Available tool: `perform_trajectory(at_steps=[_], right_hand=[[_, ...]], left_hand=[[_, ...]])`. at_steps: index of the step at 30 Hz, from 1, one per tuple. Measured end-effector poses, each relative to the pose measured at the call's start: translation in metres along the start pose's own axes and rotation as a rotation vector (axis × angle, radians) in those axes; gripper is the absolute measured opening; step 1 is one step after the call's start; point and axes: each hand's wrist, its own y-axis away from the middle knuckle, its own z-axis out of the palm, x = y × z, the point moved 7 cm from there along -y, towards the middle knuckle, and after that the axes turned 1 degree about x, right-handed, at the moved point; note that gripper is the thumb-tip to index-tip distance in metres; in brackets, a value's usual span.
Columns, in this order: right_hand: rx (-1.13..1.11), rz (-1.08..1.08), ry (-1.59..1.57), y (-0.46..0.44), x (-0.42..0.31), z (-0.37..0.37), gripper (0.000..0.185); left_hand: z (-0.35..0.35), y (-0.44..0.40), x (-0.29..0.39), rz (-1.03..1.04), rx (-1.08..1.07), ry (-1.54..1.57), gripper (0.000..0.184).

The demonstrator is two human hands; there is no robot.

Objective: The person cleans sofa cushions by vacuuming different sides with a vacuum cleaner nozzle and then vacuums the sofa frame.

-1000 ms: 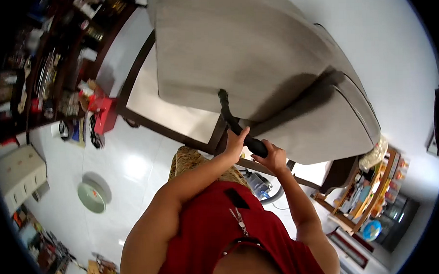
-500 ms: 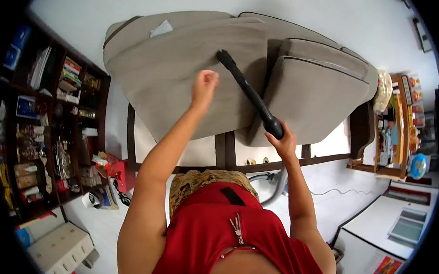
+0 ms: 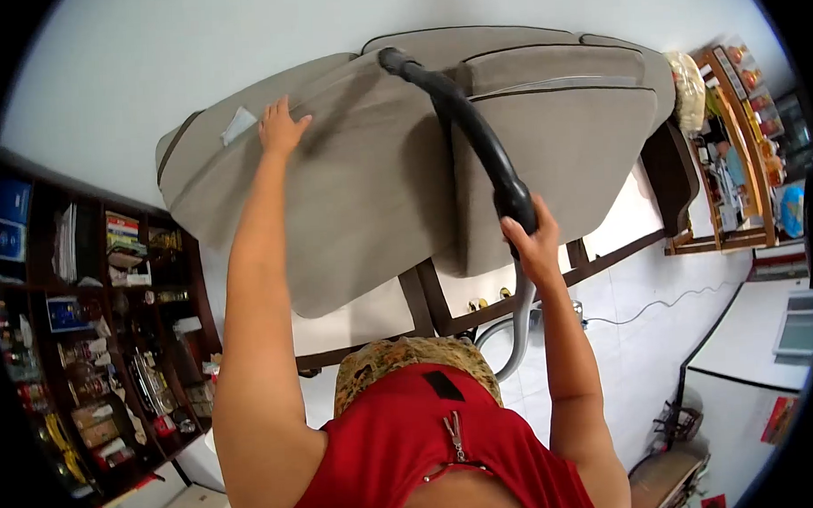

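Observation:
My right hand [image 3: 533, 241] is closed around the handle end of a black vacuum cleaner wand [image 3: 481, 130]. The wand reaches up and left, with its brush head [image 3: 394, 59] at the upper edge of a large grey sofa cushion [image 3: 351, 211]. From the handle a grey hose [image 3: 522, 326] bends down past my waist. My left hand [image 3: 281, 128] has its fingers spread at the top of the same cushion, beside a small white cloth or paper [image 3: 238, 125]. Whether its palm presses on the fabric I cannot tell.
Another grey seat cushion [image 3: 555, 159] leans on the right half of the sofa, above its dark wooden frame [image 3: 426, 298]. A crowded dark shelf unit [image 3: 131, 304] stands at left, a wooden rack [image 3: 734, 144] at right. A thin cable [image 3: 646, 320] crosses the tiled floor.
My left hand has moved up and left and its fingers have spread. The wand's brush head has gone up to the cushion's upper edge. The large cushion looks shifted and tilted; the view has turned.

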Motion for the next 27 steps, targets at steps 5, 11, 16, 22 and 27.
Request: perform_trajectory(at_steps=[5,11,16,22,27], right_hand=[[-0.04,0.014,0.169,-0.03,0.028,0.008,0.053],[-0.054,0.131,0.272,0.016,0.06,-0.022,0.052],[0.085,0.167,0.027,0.039,0.035,-0.041,0.052],[0.014,0.032,0.051,0.014,-0.002,-0.051,0.052],[0.032,0.1,0.142,0.041,-0.008,-0.087,0.047]], left_hand=[[0.041,-0.045,0.016,0.044,-0.26,-0.038,0.101],[0.065,-0.069,-0.001,0.071,-0.392,0.061,0.115],[0.034,-0.042,0.016,0.095,-0.352,0.025,0.113],[0.008,0.027,0.072,0.233,-0.145,-0.038,0.099],[-0.02,0.073,0.101,0.247,-0.04,0.043,0.094]])
